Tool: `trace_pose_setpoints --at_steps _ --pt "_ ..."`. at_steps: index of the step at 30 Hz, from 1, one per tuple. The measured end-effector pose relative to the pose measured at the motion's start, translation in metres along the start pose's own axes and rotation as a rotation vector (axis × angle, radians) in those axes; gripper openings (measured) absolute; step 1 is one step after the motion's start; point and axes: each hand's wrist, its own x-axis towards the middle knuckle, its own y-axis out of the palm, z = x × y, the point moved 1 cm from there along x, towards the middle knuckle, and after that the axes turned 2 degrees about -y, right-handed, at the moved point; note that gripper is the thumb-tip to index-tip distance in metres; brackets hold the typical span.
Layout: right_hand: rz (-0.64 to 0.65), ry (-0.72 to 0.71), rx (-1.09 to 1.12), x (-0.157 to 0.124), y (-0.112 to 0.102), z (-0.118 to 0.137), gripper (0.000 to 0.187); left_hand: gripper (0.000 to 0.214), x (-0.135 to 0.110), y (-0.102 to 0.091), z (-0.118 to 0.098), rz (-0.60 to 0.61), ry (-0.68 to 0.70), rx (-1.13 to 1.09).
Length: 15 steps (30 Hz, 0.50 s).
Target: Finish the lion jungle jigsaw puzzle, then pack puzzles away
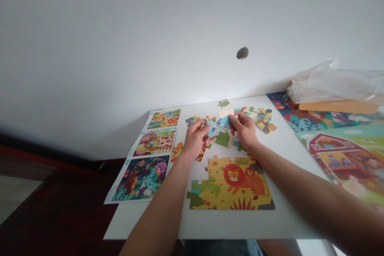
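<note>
Both my hands are out over the back middle of a white table (288, 144). My left hand (195, 138) pinches a light blue puzzle piece (212, 127) by its left side. My right hand (245, 129) grips another blue piece (224, 122) right beside it, so the two pieces touch or nearly touch. Under the hands lie loose pieces, among them a green one (223, 139). In front of the hands lies a partly joined lion puzzle (232, 184) with a green crocodile at its left.
A sheet of three picture cards (150, 156) hangs over the table's left edge. Several loose pieces (264, 120) lie at the back. A large colourful barn picture (339, 148) covers the right side, with an orange box under a clear plastic bag (339, 84).
</note>
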Motion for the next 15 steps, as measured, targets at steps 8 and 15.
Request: trace_pose_setpoints --at_steps 8,15 --pt "0.034 0.019 -0.029 0.0011 0.0005 -0.0026 0.032 0.042 -0.0022 -0.0011 0.0058 0.106 -0.036 0.136" --pt "0.054 0.047 -0.051 0.001 -0.0002 -0.0028 0.032 0.055 -0.0025 -0.0042 0.0036 0.062 0.046 0.142"
